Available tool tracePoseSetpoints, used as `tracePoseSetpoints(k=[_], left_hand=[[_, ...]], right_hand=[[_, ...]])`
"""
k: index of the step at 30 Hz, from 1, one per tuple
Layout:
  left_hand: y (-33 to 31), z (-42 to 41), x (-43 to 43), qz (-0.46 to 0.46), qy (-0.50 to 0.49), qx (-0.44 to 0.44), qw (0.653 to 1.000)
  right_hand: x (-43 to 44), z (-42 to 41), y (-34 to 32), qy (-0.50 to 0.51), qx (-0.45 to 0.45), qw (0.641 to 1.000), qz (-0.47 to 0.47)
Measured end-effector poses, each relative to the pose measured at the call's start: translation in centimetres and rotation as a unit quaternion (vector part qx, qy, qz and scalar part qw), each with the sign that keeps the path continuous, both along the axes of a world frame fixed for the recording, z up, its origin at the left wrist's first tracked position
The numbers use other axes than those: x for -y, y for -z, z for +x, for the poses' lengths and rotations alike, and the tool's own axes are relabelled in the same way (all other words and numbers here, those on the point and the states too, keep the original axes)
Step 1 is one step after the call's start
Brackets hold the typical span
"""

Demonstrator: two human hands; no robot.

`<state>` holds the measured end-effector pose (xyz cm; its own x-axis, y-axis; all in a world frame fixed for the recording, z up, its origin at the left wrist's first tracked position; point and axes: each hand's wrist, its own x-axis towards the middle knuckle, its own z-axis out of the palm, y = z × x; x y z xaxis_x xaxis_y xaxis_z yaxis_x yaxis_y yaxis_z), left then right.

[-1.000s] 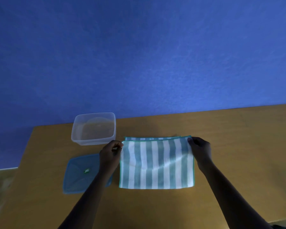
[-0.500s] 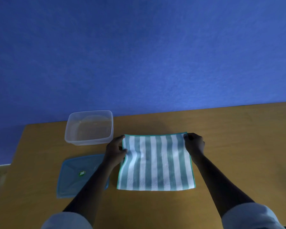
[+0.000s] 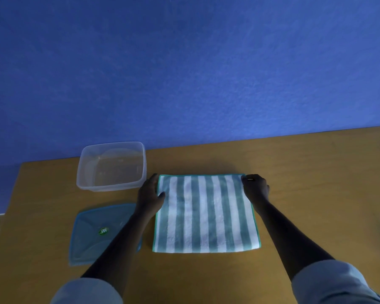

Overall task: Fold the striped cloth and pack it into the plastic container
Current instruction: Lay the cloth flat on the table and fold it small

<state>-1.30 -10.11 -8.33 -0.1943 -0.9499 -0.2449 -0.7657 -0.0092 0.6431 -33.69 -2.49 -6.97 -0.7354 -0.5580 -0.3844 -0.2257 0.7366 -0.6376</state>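
Observation:
The striped cloth (image 3: 206, 213), teal and white with a teal hem, lies flat on the wooden table as a folded square. My left hand (image 3: 148, 194) is at its far left corner, thumb on top of the fabric and fingers along the edge. My right hand (image 3: 256, 187) pinches the far right corner with curled fingers. The clear plastic container (image 3: 110, 186) stands open and empty just left of the cloth's far edge, close to my left hand.
The container's blue lid (image 3: 90, 233) lies flat on the table (image 3: 316, 183) left of the cloth, partly under my left forearm. A blue wall rises behind the table's far edge. The table's left edge runs just past the lid.
Both hands carried the cloth's upper layer away from me and laid it down onto the far edge. The fold now lies flat and smooth, with the wrinkles near my left hand gone.

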Motion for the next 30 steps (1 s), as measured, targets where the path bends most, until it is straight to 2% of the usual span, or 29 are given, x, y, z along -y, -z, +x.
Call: tracePoseSetpoints(k=[6,9,18,23,26,30], left_hand=[[0.7,0.8,-2.7,0.021,-0.098,-0.043,0.994],[0.7,1.2,-4.4,0.044,-0.118,-0.041,0.991],[1.0,3.1,-8.6,0.116,-0.118,-0.039,0.985],[0.9,4.0,-10.5,0.157,-0.102,-0.040,0.982],[0.6,4.2,-11.5,0.154,-0.091,-0.047,0.983],[-0.8,4.3,-11.6,0.117,-0.113,-0.104,0.981]], right_hand=[[-2.9,0.2,-0.1,-0.025,-0.001,1.000,-0.014],[-4.2,0.3,-0.3,-0.037,-0.003,0.999,0.016],[-9.5,1.4,-1.0,-0.098,0.027,0.991,0.092],[-12.5,2.5,-1.4,-0.107,0.072,0.987,0.097],[-13.7,3.3,-1.8,-0.106,0.068,0.988,0.094],[-14.0,3.5,-2.7,-0.098,0.042,0.991,0.077]])
